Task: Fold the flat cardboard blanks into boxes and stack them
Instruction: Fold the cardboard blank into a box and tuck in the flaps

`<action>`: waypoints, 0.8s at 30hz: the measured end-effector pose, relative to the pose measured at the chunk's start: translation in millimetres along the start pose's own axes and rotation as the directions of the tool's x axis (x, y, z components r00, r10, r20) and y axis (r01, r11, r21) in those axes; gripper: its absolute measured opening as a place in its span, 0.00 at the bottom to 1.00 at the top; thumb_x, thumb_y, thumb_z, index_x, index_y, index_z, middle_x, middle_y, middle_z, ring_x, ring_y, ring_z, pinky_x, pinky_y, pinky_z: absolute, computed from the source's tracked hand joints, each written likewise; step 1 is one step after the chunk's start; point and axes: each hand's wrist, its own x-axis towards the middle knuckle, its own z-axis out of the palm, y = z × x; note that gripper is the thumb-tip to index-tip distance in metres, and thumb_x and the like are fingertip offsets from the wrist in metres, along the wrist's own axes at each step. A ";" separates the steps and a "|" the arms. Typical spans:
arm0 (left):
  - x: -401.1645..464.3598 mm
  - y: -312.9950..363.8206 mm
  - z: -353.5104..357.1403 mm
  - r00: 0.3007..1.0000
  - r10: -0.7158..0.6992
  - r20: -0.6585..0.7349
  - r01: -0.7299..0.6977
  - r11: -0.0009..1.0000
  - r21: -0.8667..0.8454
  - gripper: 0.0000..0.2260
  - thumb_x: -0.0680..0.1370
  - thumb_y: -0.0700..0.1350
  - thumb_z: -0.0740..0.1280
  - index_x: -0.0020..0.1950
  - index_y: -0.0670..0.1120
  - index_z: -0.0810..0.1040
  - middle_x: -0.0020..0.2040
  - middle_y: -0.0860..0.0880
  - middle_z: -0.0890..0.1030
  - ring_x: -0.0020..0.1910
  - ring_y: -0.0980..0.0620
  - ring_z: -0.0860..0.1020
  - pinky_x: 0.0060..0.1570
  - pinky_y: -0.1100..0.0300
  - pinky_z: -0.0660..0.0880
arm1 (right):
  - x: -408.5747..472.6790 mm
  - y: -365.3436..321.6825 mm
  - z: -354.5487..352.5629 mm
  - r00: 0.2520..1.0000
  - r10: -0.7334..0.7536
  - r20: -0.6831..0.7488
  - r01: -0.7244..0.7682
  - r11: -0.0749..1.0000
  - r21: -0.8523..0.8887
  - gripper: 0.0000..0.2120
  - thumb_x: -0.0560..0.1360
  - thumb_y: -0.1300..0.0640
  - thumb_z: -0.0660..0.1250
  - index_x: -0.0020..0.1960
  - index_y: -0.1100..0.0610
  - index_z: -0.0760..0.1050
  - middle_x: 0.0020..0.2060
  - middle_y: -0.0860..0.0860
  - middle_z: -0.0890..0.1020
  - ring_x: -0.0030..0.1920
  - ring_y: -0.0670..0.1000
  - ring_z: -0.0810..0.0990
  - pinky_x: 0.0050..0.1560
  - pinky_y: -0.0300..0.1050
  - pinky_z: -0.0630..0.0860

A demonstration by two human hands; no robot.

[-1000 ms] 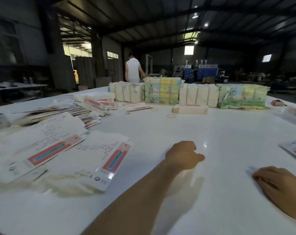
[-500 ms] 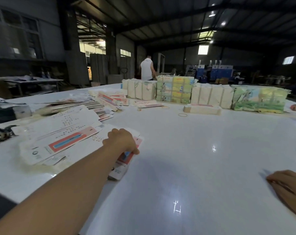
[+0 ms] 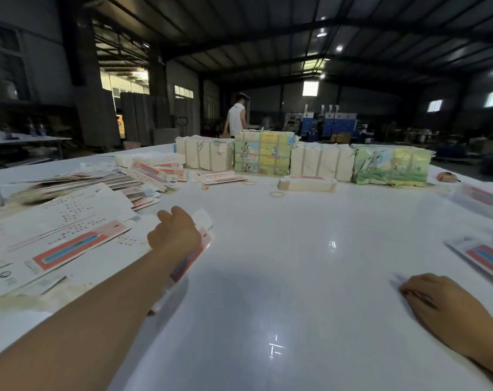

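The left hand (image 3: 174, 236) grips the near edge of a flat cardboard blank (image 3: 204, 235) at the left side of the white bench (image 3: 282, 277), its fingers curled around the card, beside a loose spread of more printed blanks (image 3: 56, 235). The right hand (image 3: 442, 303) rests palm down on the bench, fingers relaxed and holding nothing. Wrapped bundles (image 3: 304, 159) stand in a row along the far edge.
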 end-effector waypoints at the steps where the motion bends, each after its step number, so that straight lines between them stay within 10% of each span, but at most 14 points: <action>1: -2.2 4.5 -3.9 0.999 0.043 -0.012 -0.043 0.999 -0.025 0.16 0.74 0.44 0.66 0.59 0.44 0.66 0.57 0.43 0.72 0.55 0.43 0.74 0.44 0.55 0.68 | -0.8 -2.3 -3.0 1.000 -0.004 0.019 0.004 1.000 -0.006 0.08 0.73 0.63 0.69 0.43 0.50 0.82 0.41 0.44 0.78 0.43 0.52 0.77 0.44 0.46 0.70; 10: -99.9 114.2 -1.3 0.728 0.666 -0.160 -0.673 0.653 -0.347 0.08 0.81 0.45 0.56 0.46 0.54 0.72 0.42 0.53 0.78 0.40 0.52 0.75 0.38 0.57 0.72 | -4.0 -14.0 -11.3 0.999 -0.009 0.031 0.010 1.000 -0.029 0.10 0.79 0.56 0.60 0.50 0.54 0.81 0.47 0.47 0.79 0.50 0.52 0.75 0.48 0.39 0.67; 20: -143.8 124.6 59.9 0.499 0.849 -0.175 -0.810 0.385 -0.442 0.07 0.80 0.44 0.59 0.43 0.51 0.73 0.42 0.53 0.81 0.38 0.53 0.78 0.30 0.63 0.72 | -1.2 -14.6 -12.8 0.991 0.111 0.072 -0.113 0.993 0.027 0.11 0.78 0.60 0.59 0.51 0.58 0.80 0.51 0.49 0.80 0.50 0.50 0.74 0.44 0.38 0.66; 22: -139.2 122.0 59.1 0.489 0.848 -0.205 -0.817 0.363 -0.448 0.08 0.80 0.45 0.58 0.42 0.51 0.72 0.42 0.52 0.82 0.37 0.52 0.78 0.30 0.60 0.74 | -0.4 -22.3 -20.0 0.957 0.291 0.007 -0.267 0.870 0.414 0.12 0.79 0.60 0.58 0.49 0.58 0.81 0.46 0.47 0.82 0.45 0.48 0.77 0.41 0.33 0.71; 24: -136.9 120.5 58.2 0.479 0.846 -0.234 -0.828 0.347 -0.440 0.09 0.80 0.47 0.56 0.43 0.50 0.73 0.43 0.51 0.82 0.38 0.52 0.79 0.31 0.59 0.75 | 0.5 -32.5 -28.5 0.906 0.388 0.169 -0.352 0.469 0.810 0.09 0.78 0.60 0.61 0.47 0.58 0.81 0.38 0.52 0.82 0.35 0.50 0.78 0.30 0.38 0.70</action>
